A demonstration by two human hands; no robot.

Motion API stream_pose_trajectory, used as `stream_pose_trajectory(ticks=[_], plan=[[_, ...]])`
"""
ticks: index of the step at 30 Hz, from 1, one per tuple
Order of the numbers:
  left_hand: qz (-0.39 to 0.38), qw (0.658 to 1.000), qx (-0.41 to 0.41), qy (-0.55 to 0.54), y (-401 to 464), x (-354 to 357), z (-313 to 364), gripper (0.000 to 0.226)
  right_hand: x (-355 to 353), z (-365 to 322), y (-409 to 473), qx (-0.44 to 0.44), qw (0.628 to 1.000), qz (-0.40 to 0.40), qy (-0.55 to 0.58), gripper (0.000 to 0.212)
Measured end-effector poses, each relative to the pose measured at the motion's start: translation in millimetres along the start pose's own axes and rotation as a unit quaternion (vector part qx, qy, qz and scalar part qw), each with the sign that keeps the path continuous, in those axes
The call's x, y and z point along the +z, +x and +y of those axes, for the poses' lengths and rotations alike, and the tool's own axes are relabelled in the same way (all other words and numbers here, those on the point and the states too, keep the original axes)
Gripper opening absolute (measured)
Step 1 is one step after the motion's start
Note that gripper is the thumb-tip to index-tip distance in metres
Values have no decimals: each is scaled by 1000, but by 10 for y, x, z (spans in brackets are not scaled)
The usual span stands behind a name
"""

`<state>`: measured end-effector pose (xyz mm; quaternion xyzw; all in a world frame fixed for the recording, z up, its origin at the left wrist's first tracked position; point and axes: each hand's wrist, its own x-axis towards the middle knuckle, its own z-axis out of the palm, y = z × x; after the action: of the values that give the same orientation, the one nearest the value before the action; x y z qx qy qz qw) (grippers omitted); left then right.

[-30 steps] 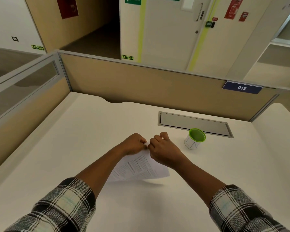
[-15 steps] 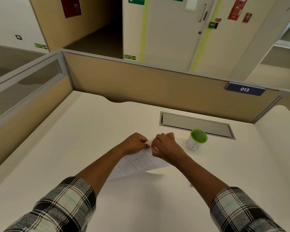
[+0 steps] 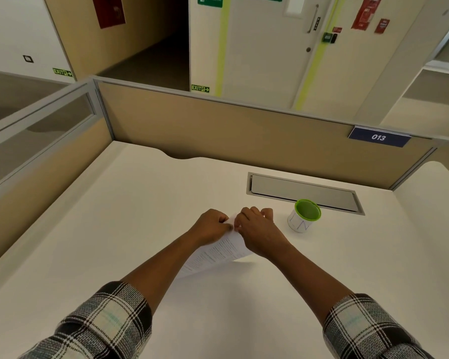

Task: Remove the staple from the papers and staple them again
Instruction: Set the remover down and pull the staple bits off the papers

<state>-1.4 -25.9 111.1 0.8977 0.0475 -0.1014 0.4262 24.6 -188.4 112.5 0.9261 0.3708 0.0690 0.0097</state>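
A few printed white papers (image 3: pixel 218 251) are held above the white desk (image 3: pixel 119 229), their near edge lifted off the surface. My left hand (image 3: pixel 211 225) pinches the far corner of the papers from the left. Right beside it, my right hand (image 3: pixel 257 229) pinches the same corner, fingertips almost touching the left hand's. The staple itself is too small to see between the fingers. No stapler is in view.
A white cup with a green rim (image 3: pixel 304 215) stands just right of my right hand. Behind it a grey cable-tray lid (image 3: pixel 303 191) is set into the desk. Tan partition walls (image 3: pixel 218 130) close the desk at the back and left.
The papers have tilted up and folded narrower under my hands, with the right edge lifting off the desk. Both hands stay pinched on the far corner.
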Motion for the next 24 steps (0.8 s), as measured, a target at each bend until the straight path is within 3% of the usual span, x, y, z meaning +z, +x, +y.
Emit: stream_pose_trajectory(ticks=[5, 9, 13, 15, 17, 24], plan=[[12, 1000, 0, -24, -12, 35, -2, 49, 14, -31, 18, 11, 999, 4, -41, 20], [30, 999, -30, -32, -6, 83, -3, 45, 42, -77, -5, -28, 993, 28, -111, 10], [43, 995, -67, -52, -6, 131, -19, 36, 49, -110, -38, -42, 987, 55, -146, 30], [40, 994, -72, -67, -8, 136, -30, 31, 55, -124, -41, -30, 987, 64, -141, 26], [35, 992, -77, -99, -11, 131, -36, 29, 69, -122, -20, 4, 992, 66, -108, 15], [16, 970, -115, -213, -12, 94, -34, 22, 115, -70, -12, 107, 984, -3, 139, 30]])
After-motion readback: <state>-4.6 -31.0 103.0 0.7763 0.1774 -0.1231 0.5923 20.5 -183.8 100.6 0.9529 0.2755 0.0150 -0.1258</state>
